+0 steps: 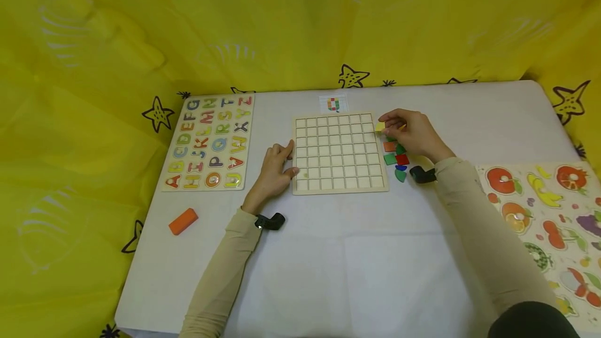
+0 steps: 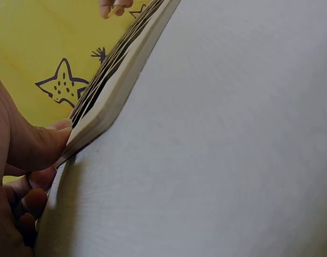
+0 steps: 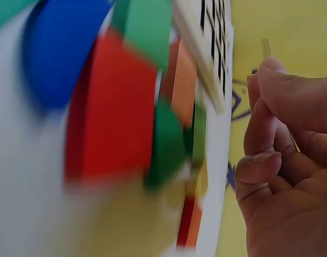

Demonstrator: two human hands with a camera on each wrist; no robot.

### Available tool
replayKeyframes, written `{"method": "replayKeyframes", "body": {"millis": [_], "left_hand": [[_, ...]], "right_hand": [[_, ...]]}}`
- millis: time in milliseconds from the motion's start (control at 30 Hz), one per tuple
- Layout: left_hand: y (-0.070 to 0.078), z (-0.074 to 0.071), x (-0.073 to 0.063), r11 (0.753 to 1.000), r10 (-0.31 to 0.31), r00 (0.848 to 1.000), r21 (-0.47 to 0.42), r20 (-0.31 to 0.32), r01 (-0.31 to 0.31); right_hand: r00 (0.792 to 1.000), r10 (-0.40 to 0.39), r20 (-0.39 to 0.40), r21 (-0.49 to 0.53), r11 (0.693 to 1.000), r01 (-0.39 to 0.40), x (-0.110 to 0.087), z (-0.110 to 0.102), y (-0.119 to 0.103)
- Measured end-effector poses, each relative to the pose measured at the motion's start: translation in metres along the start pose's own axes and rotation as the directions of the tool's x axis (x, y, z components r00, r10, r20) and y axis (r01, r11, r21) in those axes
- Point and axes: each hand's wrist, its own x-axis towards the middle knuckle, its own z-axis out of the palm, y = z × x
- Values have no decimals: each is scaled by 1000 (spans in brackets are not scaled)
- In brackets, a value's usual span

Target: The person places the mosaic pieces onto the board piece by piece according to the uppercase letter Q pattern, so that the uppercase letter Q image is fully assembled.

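Observation:
A wooden grid board lies flat on the white table, its square cells bare. At its left edge is my left hand, thumb and fingers gripping the frame; in the left wrist view the thumb lies against the board's corner. My right hand pinches a thin yellow square tile by the board's upper right corner. Below that hand lie several loose pieces, among them a red square, a green square, an orange square, a blue piece and a green rounded piece.
Behind the board sits a small pattern card. An alphabet puzzle lies to the left, with an orange block in front of it. A fruit puzzle covers the right side. Yellow cloth hangs around the table.

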Motion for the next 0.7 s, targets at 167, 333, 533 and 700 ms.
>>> {"method": "replayKeyframes", "body": {"millis": [167, 333, 533, 700], "left_hand": [[1, -1, 0, 1000, -7, 1000, 3, -3, 7], [1, -1, 0, 1000, -10, 1000, -7, -10, 10], [0, 0, -2, 1000, -7, 1000, -19, -21, 6], [0, 1, -2, 1000, 2, 1000, -12, -28, -2]], "right_hand": [[1000, -25, 4, 39, 999, 24, 15, 19, -14], [998, -44, 33, 64, 997, 42, 30, 39, -30], [995, -56, 86, 99, 994, 48, 49, 60, -45], [989, -67, 133, 100, 994, 54, 59, 73, -52]]}}
